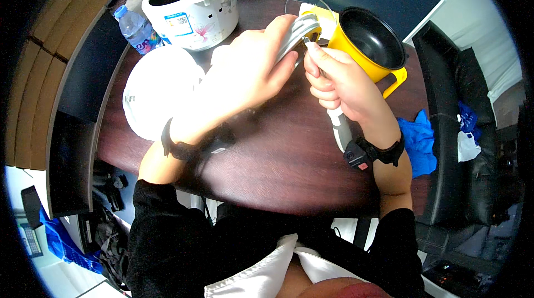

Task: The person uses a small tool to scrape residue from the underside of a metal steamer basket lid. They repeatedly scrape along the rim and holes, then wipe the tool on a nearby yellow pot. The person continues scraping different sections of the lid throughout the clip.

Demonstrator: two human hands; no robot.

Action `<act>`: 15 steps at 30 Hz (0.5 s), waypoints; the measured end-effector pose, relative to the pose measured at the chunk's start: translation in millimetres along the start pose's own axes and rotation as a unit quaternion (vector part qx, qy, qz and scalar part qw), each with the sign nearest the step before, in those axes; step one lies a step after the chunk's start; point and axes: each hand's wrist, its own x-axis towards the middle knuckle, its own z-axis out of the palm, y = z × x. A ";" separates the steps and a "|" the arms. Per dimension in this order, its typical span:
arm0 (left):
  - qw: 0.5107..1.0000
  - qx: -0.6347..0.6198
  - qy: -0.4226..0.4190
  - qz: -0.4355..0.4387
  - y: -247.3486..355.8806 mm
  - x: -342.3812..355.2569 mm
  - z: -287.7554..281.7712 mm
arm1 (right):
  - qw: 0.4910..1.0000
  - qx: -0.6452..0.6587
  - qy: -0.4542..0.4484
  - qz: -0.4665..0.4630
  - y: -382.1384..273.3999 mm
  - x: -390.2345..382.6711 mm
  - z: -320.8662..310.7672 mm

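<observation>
My left hand [257, 67] grips a round, pale grey-white rimmed part [298, 32], tilted nearly edge-on, with some yellow showing at its far side. My right hand [342, 78] is closed around a slim hand tool with a white and grey handle [340, 131]. The tool's small metal tip [306, 40] points up at the yellow part of the rimmed piece; its exact kind is unclear, and I cannot tell whether they touch. Just beyond my right hand, a yellow electric pot [364, 42] with a black inside and a yellow handle leans tilted.
A white rice cooker body [192, 17] without its lid stands at the back left, beside a plastic bottle [136, 31]. A white round lid-like piece [158, 95], overexposed, lies left of my left forearm. Blue cloth [418, 142] lies at the right edge of the dark wooden table [267, 159].
</observation>
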 end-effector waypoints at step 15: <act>0.999 -0.014 0.036 0.030 -11.8 2.4 4.0 | 0.672 -0.570 0.235 -0.409 15.9 28.6 -8.7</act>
